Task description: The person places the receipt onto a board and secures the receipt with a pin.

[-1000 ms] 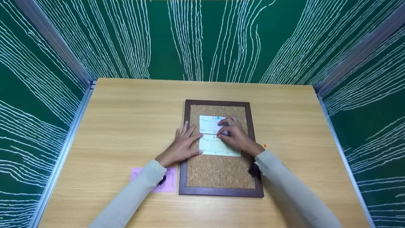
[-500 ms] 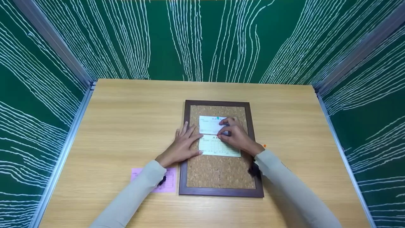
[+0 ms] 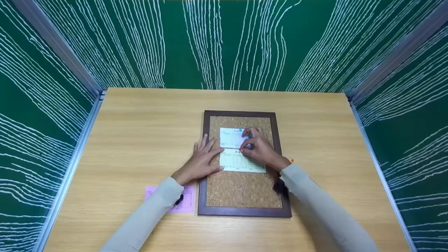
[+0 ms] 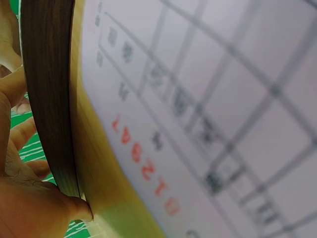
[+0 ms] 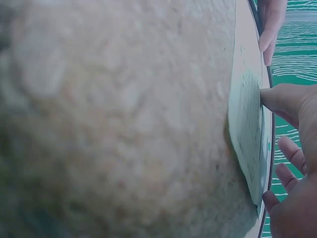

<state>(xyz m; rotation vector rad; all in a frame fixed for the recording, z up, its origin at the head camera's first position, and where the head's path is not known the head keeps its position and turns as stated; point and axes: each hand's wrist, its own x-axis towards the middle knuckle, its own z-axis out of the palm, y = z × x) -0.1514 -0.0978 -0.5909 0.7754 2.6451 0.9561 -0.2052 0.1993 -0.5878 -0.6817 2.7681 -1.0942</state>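
A cork board in a dark brown frame lies on the table, bearing two printed slips. The upper slip is white, with a green push pin near its top edge. Just below lies a pale green slip, whose top meets the white one. My right hand pinches a red push pin at the green slip's top edge; its tip is hidden. With fingers spread, my left hand rests on the board's left side, thumb and index fingertip touching the slips' left edges.
A pink slip lies on the table, partly under my left forearm. An orange push pin sits right of the board beside my right wrist. Green walls with white lines surround the table. Close-up printed paper fills the left wrist view.
Both hands stay in nearly the same place. The red push pin remains between my right fingers at the green slip's top edge. Only a slight shift of the head view shows.
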